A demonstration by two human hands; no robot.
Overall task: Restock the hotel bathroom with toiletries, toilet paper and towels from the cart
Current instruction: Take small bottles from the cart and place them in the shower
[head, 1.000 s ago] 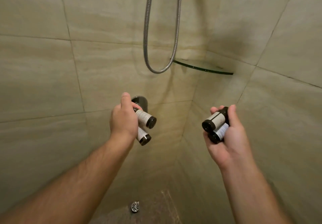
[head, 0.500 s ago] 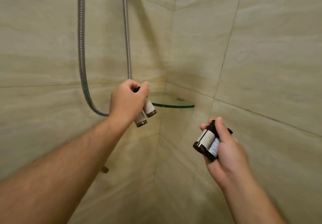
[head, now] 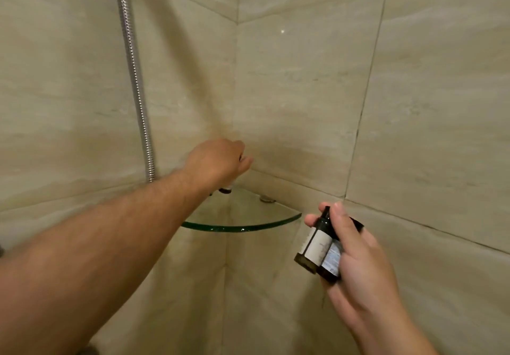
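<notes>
Left hand [head: 218, 161] hangs over curved green-edged glass corner shelf [head: 240, 227], fingers curled round small dark toiletry bottle [head: 225, 190], base nearly on glass. Right hand [head: 358, 266], near right, grips two dark white-labelled bottles [head: 317, 248]. Set it down upright, far back, release gently.
</notes>
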